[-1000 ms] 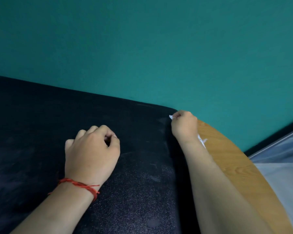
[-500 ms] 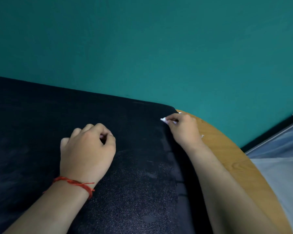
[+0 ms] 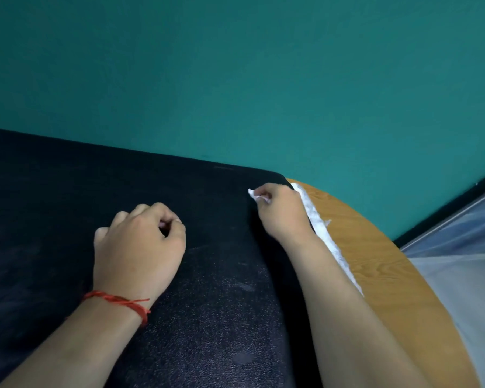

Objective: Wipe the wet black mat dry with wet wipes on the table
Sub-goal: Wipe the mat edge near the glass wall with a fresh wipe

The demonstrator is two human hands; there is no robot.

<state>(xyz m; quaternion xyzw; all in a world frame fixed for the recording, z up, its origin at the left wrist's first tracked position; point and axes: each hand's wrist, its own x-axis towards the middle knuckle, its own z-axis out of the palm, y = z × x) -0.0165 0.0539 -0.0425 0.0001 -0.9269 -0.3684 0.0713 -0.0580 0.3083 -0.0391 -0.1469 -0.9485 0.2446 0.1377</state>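
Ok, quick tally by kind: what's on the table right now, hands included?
Hands: 2, left hand and right hand
Black mat: 1
White wipe: 1, gripped by the right hand
Red string bracelet: 1
Total: 5

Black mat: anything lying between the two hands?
No. Head view shows only bare black mat between the left hand and the right hand, which pinches a white wipe.

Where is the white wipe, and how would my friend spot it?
Start at the big black textured mat covering the round wooden table by the teal wall. Go to its far right corner, where the right hand pinches the crumpled white wet wipe. It trails back along the mat's edge beside the forearm, and it is the only white thing there.
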